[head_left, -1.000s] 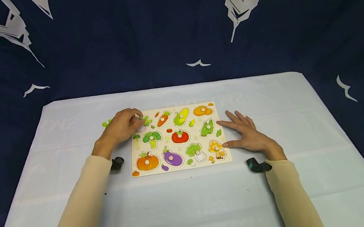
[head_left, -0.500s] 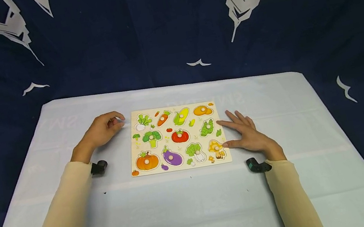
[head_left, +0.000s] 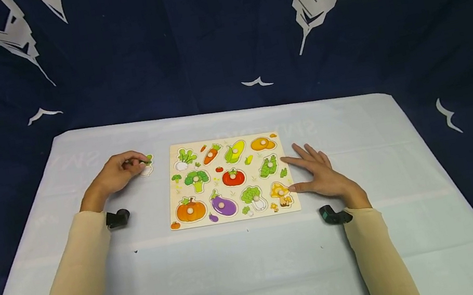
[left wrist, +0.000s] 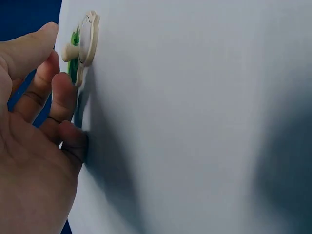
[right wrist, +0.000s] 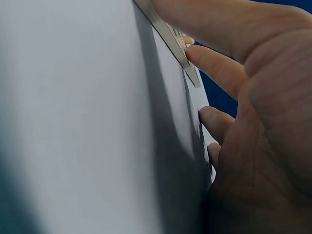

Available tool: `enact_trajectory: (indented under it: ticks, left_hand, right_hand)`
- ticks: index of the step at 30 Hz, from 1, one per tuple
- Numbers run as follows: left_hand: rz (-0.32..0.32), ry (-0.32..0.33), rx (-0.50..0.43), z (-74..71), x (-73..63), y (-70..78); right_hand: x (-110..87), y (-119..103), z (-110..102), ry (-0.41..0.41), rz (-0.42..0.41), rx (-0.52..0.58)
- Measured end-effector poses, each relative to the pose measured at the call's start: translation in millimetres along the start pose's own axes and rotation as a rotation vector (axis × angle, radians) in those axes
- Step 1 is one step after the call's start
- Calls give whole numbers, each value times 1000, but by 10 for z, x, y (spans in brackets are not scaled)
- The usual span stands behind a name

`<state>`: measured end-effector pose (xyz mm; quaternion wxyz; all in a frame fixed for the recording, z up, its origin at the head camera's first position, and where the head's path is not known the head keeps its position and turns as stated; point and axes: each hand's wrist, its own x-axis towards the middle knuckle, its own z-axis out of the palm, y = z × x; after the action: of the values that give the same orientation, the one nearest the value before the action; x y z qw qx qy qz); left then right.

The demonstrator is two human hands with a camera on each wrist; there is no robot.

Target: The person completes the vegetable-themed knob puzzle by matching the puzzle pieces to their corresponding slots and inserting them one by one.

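Note:
A radish puzzle piece [head_left: 146, 169] with green leaves lies on the white table just left of the wooden vegetable puzzle board [head_left: 229, 212]. Close to its leaves are the fingertips of my left hand [head_left: 119, 171]. The left wrist view shows the piece's round knob [left wrist: 71, 52] just beyond the thumb and fingers, with a gap between them. My right hand [head_left: 324, 174] is spread at the board's right edge, thumb and index finger touching it. Pictured on the board are a tomato [head_left: 234, 177], an eggplant [head_left: 224, 205], a pumpkin [head_left: 190, 210] and several other vegetables.
A white cloth covers the table [head_left: 240, 278]. Behind it hangs a dark blue curtain [head_left: 180, 41] with white patterns. Black devices sit at the left wrist [head_left: 118, 218] and the right wrist [head_left: 336, 215].
My left hand has moved left from the board's upper left corner, passing over the radish piece, which now shows at its fingertips. My right hand has stayed at the board's edge.

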<state>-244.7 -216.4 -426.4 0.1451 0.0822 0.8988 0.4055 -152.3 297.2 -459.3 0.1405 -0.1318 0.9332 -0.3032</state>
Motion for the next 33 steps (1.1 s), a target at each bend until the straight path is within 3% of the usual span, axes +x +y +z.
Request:
enact_trajectory:
  ticks: [4,12,33]
  left_hand:
    - [4,38,-29,-2,5,-53]
    - [2,49,-41,24,21,-130]
    - [2,43,-8,63,35,-115]
  right_hand:
    - [-7,-10,-5,1,2,4]
    - [-4,-9,0,13,-10,13]
    - [1,12,10,13,-12,6]
